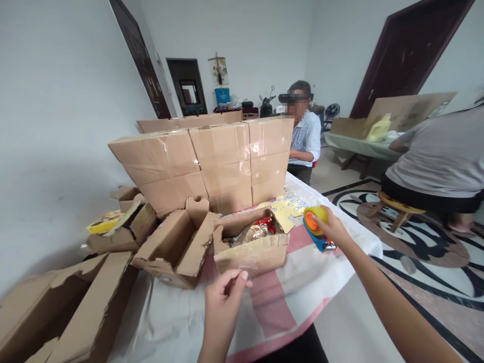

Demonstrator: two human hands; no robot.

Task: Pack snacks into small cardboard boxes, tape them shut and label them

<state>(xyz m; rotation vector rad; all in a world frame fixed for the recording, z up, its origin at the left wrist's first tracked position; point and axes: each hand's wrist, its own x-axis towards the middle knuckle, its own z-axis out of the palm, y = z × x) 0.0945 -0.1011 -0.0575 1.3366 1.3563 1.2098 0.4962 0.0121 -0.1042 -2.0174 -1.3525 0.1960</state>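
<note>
My right hand [329, 226] grips a yellow and orange tape dispenser [314, 220] with a blue base, held at the right side of the table. My left hand [223, 302] hovers low in front of a small open cardboard box [252, 253], its thumb and fingers pinched together; nothing shows between them. The box holds shiny snack packets [257, 231]. A second open, torn box [174, 248] lies tipped beside it on the left.
A wall of sealed taped cartons [212, 159] stands behind. Torn boxes [68, 307] pile at the left. The table wears a white and pink cloth [280, 302]. One person sits behind the cartons, another on a stool [397, 206] at the right.
</note>
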